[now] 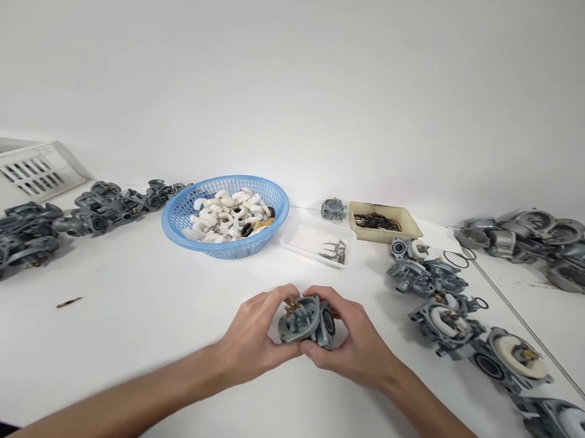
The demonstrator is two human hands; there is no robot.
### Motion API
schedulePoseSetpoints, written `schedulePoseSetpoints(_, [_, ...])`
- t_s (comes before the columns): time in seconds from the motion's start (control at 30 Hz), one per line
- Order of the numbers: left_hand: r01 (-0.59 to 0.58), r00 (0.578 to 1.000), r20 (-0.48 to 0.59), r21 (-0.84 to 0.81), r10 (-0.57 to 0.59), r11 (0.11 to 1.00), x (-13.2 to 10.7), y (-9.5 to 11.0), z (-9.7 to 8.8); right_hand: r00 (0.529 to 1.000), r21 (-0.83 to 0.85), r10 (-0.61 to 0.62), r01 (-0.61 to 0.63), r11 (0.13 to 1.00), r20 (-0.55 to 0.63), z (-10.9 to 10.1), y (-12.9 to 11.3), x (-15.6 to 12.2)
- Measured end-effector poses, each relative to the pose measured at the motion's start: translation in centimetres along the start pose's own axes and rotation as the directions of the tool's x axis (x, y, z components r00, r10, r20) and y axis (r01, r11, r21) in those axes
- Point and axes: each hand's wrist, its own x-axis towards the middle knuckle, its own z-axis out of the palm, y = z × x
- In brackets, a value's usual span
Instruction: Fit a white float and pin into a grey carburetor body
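Between my two hands is a grey metal carburetor body (306, 321), its round open bowl side tilted up and toward me, with a small brass part inside. My left hand (261, 327) wraps its left side, thumb below and fingers over the top. On the other side my right hand (349, 333) grips it the same way, beside a dark round bore. Beyond the hands lies a clear shallow tray (301, 241) with several small metal pins (337, 251). A blue basket (181, 238) behind to the left holds many white plastic floats (225, 217).
Carburetor bodies (15, 240) pile up at the left, near a white slotted basket (35, 171). More, fitted with white floats, line the right (450, 323). A cream tray (386, 235) holds black rubber rings. Metal bowls (536, 243) lie far right. A thin brass-coloured tool (69, 302) lies left.
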Motion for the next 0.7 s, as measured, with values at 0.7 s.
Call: schedulePoseSetpoints(0.7, [-0.063, 0.977, 0.209, 0.095, 0.042, 0.994, 0.3, -2.3, -1.2, 0.956, -0.19, 0.216, -0.179, 0.965, 0.199, 0.1, 1.9, 0.0])
